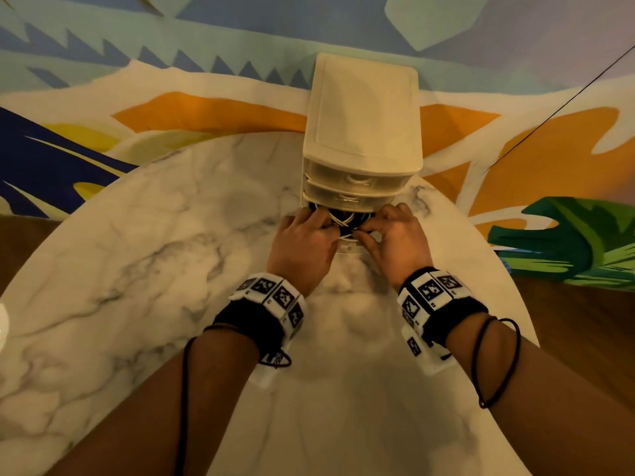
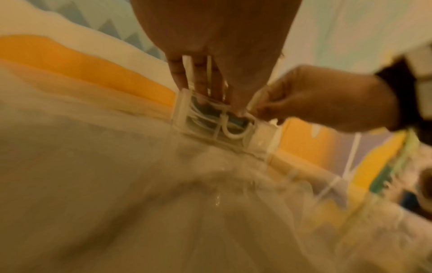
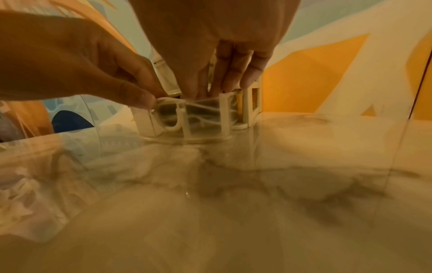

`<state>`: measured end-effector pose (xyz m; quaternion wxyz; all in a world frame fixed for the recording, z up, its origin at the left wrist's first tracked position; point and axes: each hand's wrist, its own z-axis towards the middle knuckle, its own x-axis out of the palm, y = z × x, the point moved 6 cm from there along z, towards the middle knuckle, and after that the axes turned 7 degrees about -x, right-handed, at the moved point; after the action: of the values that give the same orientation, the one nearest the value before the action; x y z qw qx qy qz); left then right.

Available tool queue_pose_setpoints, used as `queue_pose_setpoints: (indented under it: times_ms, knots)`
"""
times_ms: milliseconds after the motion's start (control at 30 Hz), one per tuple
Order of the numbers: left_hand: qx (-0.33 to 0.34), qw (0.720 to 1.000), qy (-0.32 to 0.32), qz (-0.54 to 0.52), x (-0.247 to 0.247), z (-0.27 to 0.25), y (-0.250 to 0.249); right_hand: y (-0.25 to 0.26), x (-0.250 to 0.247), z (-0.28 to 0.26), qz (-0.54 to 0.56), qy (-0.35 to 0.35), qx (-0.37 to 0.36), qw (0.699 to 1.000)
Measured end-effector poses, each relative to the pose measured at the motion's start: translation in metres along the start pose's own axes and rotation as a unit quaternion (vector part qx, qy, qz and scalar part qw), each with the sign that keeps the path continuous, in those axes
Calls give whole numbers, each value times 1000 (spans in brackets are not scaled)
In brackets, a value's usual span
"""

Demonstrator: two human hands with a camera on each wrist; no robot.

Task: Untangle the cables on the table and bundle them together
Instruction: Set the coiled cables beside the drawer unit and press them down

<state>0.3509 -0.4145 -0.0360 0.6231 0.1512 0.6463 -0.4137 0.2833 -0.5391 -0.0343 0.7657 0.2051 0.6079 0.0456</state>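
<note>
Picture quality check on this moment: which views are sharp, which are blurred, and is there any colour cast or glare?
Head view: sharp under a warm, dim cast, edges bowed by the wide lens; both the left hand and right hand read clearly at the drawer unit. Left wrist view: heavily smeared, cables barely legible. Right wrist view: softer blur, with glare on the glossy marble table.

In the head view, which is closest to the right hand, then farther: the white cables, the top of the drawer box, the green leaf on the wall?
1. White cables, at the right hand's fingertips.
2. Drawer box top, behind.
3. Green leaf, far right.
</note>
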Motion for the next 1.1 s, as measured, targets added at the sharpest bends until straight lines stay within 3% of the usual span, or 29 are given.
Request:
queue_pose_setpoints:
  times_ms: [100, 200, 367, 500, 633, 800, 967, 1100]
  knots:
    - [2, 997, 52, -58, -1, 12, 7, 1, -2, 1, -18, 13, 1, 1000]
    - [-1, 996, 78, -43, -3, 19, 3, 1, -3, 0, -10, 25, 5, 1000]
    - [-38, 998, 50, -21, -2, 22, -4, -6, -7, 0, 16, 67, -1, 998]
    - [-78, 996, 41, -13, -4, 24, -9, -7, -3, 9, 2, 89, 36, 995]
    - [-12, 1000, -10, 20, -7, 8, -16, -4, -4, 12, -10, 92, 55, 994]
    - [76, 995, 4, 72, 12, -22, -2, 4, -5, -2, -31, 53, 15, 998]
    - [86, 992, -66, 59, 6, -4, -9, 5, -2, -15, -78, 61, -39, 994]
    - [51, 993, -71, 82, 5, 5, -8, 7, -4, -1, -77, 33, -19, 996]
